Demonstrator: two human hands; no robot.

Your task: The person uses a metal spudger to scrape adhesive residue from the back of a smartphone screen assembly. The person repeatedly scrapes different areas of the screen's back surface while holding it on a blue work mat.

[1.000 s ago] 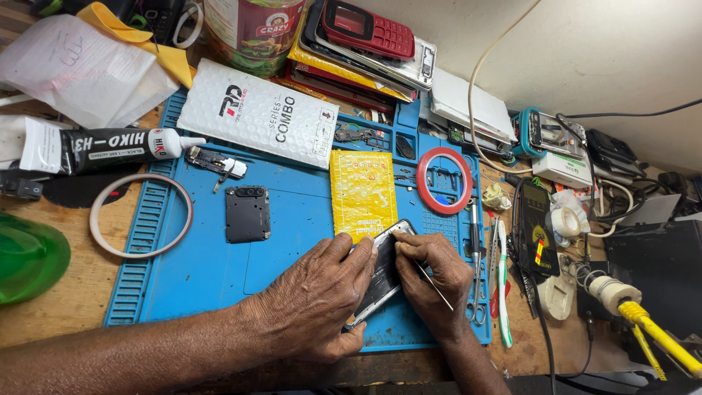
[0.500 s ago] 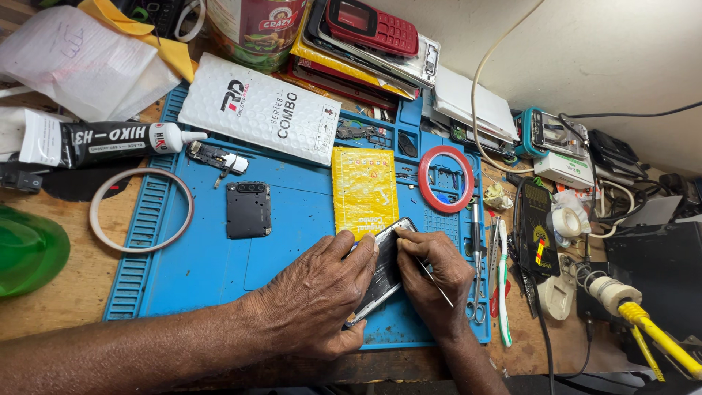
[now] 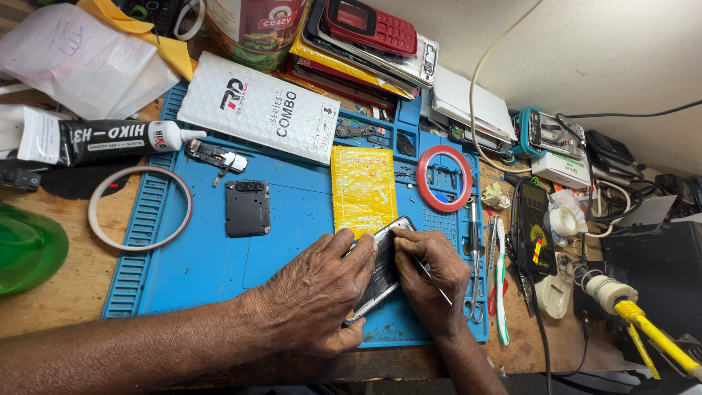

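A dark smartphone (image 3: 382, 272) lies tilted on the blue work mat (image 3: 212, 263), near its front edge. My left hand (image 3: 316, 292) clamps the phone from the left, fingers on its long side. On the phone's right side rests my right hand (image 3: 431, 274), which grips a thin metal tool (image 3: 433, 281) whose tip I cannot see. A yellow padded pouch (image 3: 363, 189) lies just beyond the phone. A small black phone part (image 3: 247, 208) sits to the left on the mat.
A red tape ring (image 3: 444, 178) and a white padded packet (image 3: 259, 106) lie on the mat. A black glue tube (image 3: 110, 137), a clear tape ring (image 3: 139, 208) and a green object (image 3: 25, 249) sit left. Tweezers, scissors, a toothbrush (image 3: 502, 285) and a meter (image 3: 532, 235) crowd the right.
Both hands stay on the phone; my right hand has shifted only slightly along its edge. Nothing else on the mat has moved.
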